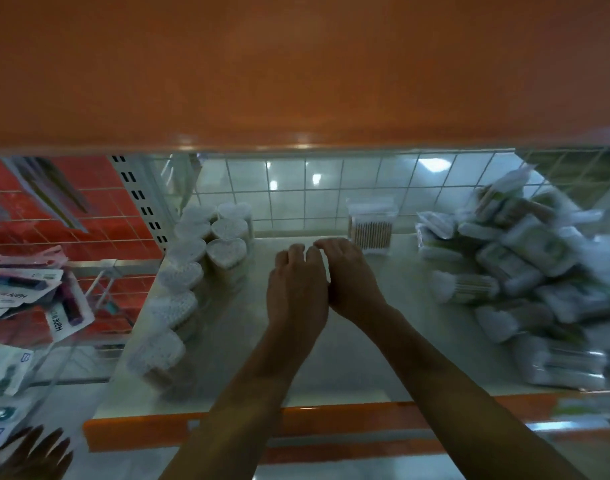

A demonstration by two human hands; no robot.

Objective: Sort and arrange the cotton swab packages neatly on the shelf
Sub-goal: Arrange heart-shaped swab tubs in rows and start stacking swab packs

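Note:
Several heart-shaped tubs of cotton swabs [189, 258] stand in rows along the left side of the pale shelf [418, 348]. One clear box of wooden-stick swabs [370, 227] stands upright at the back middle. A loose heap of white swab packs [532, 271] lies at the right. My left hand [295, 289] and my right hand [348, 271] are side by side over the bare middle of the shelf, touching each other, fingers loosely curled, holding nothing. My right hand's fingertips are just left of the clear box.
An orange shelf board [296, 71] hangs low overhead. A wire grid backs the shelf [296, 199]. The shelf's orange front lip [227, 427] runs below my forearms. Left of a perforated upright [141, 202], carded packs [37, 296] hang. Another person's hand [33, 455] shows at the bottom left.

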